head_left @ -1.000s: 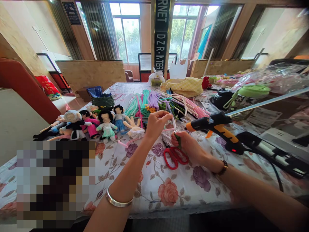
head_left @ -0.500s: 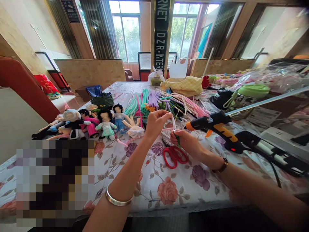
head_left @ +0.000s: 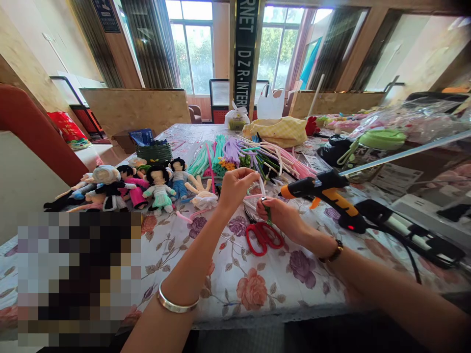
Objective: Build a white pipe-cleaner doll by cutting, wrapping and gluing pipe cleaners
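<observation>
My left hand [head_left: 237,189] is closed, its fingertips pinching the upper end of a short white fuzzy pipe cleaner [head_left: 261,185]. Just below, my right hand [head_left: 281,215] wraps round a small green-handled tool [head_left: 268,214], whose metal tip meets the lower end of the white piece. Fingers cover most of this tool, so its exact kind is hidden. Red-handled scissors [head_left: 262,249] lie on the flowered tablecloth under my hands. To the right of them rests a black and orange glue gun [head_left: 327,191], its nozzle pointing at my hands and a red light glowing on it.
Bundles of coloured pipe cleaners [head_left: 230,152] lie beyond my hands. Several small dolls [head_left: 159,189] crowd the left, near a dark green basket [head_left: 153,153]. A yellow checked pouch [head_left: 275,131] sits farther back. A jar with a green lid [head_left: 382,139] stands at right.
The whole view has shifted slightly, with everything a little farther left in the picture. Both hands keep the same hold on the white pipe cleaner and the green-handled tool.
</observation>
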A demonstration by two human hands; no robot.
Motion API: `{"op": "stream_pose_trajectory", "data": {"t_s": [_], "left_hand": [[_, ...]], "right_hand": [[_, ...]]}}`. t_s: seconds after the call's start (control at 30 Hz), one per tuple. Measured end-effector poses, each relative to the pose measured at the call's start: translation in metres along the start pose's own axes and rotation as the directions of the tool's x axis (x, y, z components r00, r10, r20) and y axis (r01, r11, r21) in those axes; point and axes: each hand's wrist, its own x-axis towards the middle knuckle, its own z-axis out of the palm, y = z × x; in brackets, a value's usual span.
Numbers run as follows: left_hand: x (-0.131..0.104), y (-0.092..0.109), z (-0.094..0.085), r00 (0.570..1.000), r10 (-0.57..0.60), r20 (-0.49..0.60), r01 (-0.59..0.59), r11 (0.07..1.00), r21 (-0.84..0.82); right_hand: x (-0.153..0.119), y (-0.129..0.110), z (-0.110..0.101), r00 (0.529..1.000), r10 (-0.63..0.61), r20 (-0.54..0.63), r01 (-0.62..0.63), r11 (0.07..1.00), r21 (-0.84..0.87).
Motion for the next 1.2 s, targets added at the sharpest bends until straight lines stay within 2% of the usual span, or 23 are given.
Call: {"op": "stream_pose_trajectory", "data": {"t_s": [0.27,0.6,0.9,1.2], "left_hand": [[0.001,-0.002,-0.001,1.000,-0.004,-0.002,0.004,1.000,0.000],[0.001,0.000,-0.004,1.000,-0.025,-0.010,0.025,1.000,-0.011],[0.002,-0.002,-0.004,1.000,-0.019,-0.009,0.019,1.000,-0.019],[0.002,0.000,-0.004,0.999,-0.042,-0.009,0.042,0.998,-0.045]], "right_hand": [[0.001,0.003,-0.002,1.000,-0.016,0.002,0.016,1.000,-0.026],[0.003,0.008,-0.005,1.000,-0.019,0.011,0.018,1.000,0.019],[0.007,0.016,-0.008,0.999,0.045,-0.006,-0.045,0.999,0.026],[0.002,0.010,-0.004,0.997,0.075,-0.026,-0.075,0.997,-0.002]]}}
